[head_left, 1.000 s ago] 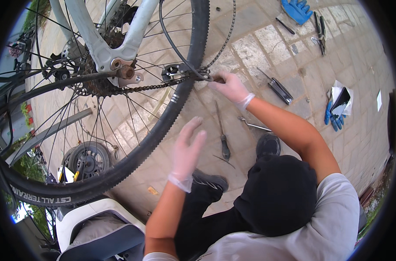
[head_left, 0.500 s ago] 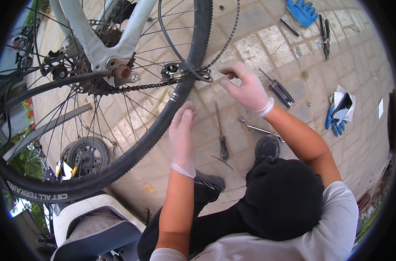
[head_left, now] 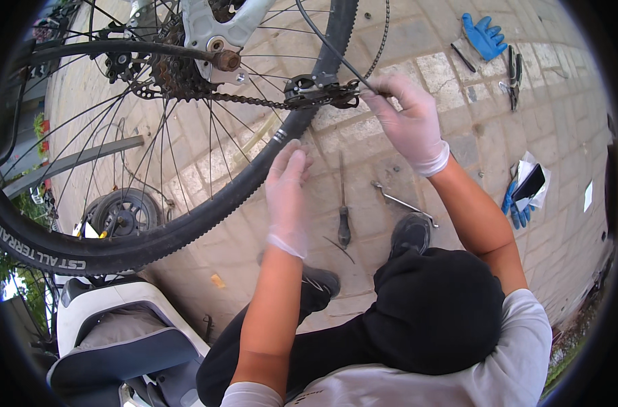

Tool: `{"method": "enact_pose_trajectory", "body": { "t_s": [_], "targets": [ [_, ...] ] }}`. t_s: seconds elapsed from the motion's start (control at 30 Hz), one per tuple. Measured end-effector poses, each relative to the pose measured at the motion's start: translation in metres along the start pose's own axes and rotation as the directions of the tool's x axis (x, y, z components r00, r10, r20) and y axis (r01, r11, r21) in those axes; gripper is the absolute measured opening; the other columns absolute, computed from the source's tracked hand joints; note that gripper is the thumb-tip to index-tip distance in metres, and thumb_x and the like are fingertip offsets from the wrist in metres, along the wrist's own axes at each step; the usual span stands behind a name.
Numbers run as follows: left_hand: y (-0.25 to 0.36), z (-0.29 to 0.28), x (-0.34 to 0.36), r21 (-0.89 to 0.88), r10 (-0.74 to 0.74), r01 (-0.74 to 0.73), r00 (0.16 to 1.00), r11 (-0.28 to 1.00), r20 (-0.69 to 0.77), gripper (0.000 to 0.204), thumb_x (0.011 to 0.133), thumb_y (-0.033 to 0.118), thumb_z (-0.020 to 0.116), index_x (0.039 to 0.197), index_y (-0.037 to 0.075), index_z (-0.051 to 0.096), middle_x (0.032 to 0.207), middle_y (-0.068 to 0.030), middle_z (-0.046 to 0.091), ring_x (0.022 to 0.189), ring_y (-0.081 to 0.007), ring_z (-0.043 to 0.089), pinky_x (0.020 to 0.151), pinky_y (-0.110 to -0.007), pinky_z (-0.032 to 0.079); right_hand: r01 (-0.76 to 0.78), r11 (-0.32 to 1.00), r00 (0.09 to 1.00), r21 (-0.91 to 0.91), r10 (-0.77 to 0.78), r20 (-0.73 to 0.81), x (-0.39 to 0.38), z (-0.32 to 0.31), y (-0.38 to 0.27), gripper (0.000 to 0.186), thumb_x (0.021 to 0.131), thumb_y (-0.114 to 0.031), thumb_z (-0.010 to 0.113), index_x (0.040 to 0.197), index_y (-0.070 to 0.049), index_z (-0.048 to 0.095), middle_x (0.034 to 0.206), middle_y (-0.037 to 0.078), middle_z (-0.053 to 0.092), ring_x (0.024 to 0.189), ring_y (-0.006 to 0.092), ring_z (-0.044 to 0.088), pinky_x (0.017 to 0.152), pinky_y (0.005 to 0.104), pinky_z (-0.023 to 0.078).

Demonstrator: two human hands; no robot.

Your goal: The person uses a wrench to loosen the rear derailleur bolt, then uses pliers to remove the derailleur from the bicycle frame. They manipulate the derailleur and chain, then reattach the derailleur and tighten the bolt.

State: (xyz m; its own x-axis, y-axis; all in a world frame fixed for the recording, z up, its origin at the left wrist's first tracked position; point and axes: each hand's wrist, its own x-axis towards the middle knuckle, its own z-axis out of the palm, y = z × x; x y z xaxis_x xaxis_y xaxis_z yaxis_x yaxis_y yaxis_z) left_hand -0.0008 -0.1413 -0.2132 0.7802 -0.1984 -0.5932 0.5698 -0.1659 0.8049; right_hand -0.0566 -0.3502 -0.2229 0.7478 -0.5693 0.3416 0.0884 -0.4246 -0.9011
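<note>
Bright diffuse daylight, soft shadows; left hand (head_left: pixel 288 200) slightly blurred; paving (head_left: pixel 560 122) bowed toward edges.

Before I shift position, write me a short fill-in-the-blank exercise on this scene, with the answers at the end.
1. The hand nearer the derailleur is the person's ____ one.
2. The screwdriver lies on the paving with its tip pointing ____ the person.
3. In the picture, the wrench lies to the ____ of the screwdriver.
4. The work glove beside the pliers is mostly coloured ____.

Missing words: right; away from; right; blue.
</note>
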Motion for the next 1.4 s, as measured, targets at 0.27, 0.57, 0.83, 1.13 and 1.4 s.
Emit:
{"method": "enact_pose_trajectory", "body": {
  "t_s": [0.27,0.57,0.83,1.13,1.4],
  "targets": [
    [-0.007,0.009,0.002,-0.044,0.017,-0.015,0.999,0.999,0.050,0.055,0.092,0.025,0.064,0.138,0.000,0.047,0.128,-0.0122,0.058,0.106,-0.0179,0.057,0.094,-0.032,0.042,0.026,0.998,0.998,-0.064,-0.030,-0.057,0.002,-0.040,-0.038,0.018,0.081,0.001,0.071,0.098,-0.001,0.068,0.082,0.009,0.066,0.070,0.0161,0.063,0.065,0.0271,0.051],
    [-0.003,0.019,-0.007,-0.009,0.062,-0.062,0.985,0.998,0.163,0.059,0.090,0.023,0.066,0.139,-0.003,0.045,0.128,-0.0119,0.057,0.103,-0.0159,0.057,0.094,-0.031,0.042,-0.168,0.980,0.983,0.109,0.175,-0.061,0.021,-0.062,-0.051,0.018,0.084,-0.006,0.072,0.099,0.001,0.066,0.080,0.005,0.066,0.070,0.0084,0.060,0.063,0.0241,0.050],
    [-0.008,0.021,-0.011,-0.030,0.021,-0.015,0.981,0.999,0.195,0.056,0.090,0.021,0.067,0.137,-0.003,0.047,0.125,-0.0113,0.059,0.101,-0.0158,0.059,0.091,-0.030,0.044,-0.274,0.939,0.960,0.207,0.279,0.006,0.026,-0.072,-0.050,0.022,0.084,-0.010,0.072,0.102,0.002,0.065,0.081,0.002,0.064,0.072,0.0061,0.058,0.064,0.0213,0.049],
    [-0.014,0.031,-0.016,0.004,-0.010,0.009,0.971,1.000,0.237,0.059,0.090,0.022,0.067,0.138,-0.005,0.046,0.126,-0.0122,0.059,0.102,-0.0152,0.059,0.092,-0.030,0.044,-0.246,0.948,0.969,0.201,0.244,0.032,0.027,-0.069,-0.061,0.021,0.083,-0.006,0.071,0.101,0.002,0.064,0.080,0.003,0.064,0.070,0.0060,0.058,0.062,0.0222,0.050],
    [-0.018,0.053,-0.026,0.029,-0.053,0.047,0.949,0.998,0.312,0.058,0.090,0.022,0.066,0.138,-0.005,0.046,0.127,-0.0127,0.060,0.106,-0.0153,0.058,0.094,-0.029,0.042,-0.246,0.952,0.969,0.184,0.238,0.063,0.028,-0.068,-0.067,0.023,0.081,-0.009,0.075,0.100,-0.001,0.066,0.076,0.000,0.062,0.067,0.0048,0.054,0.062,0.0214,0.047]
  ]
}}
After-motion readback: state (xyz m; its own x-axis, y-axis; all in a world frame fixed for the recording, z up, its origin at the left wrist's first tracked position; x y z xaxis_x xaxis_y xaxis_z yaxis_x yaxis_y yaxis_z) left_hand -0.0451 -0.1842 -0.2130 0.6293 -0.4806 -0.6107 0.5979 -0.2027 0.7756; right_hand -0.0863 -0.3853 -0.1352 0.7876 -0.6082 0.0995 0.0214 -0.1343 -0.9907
